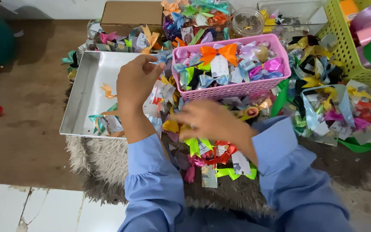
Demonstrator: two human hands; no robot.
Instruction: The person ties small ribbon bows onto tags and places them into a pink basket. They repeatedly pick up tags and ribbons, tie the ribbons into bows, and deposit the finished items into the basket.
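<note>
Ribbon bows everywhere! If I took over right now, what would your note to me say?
Left hand: raised over the edge of the metal tray, fingertips pinching a small light blue bow.
Right hand: down in the loose pile of bows in front of the pink basket; blurred, so its grip is unclear.
Done: the pink basket is heaped with bows; a few lie in the tray.
Left: many loose bows are spread on the grey rug.
</note>
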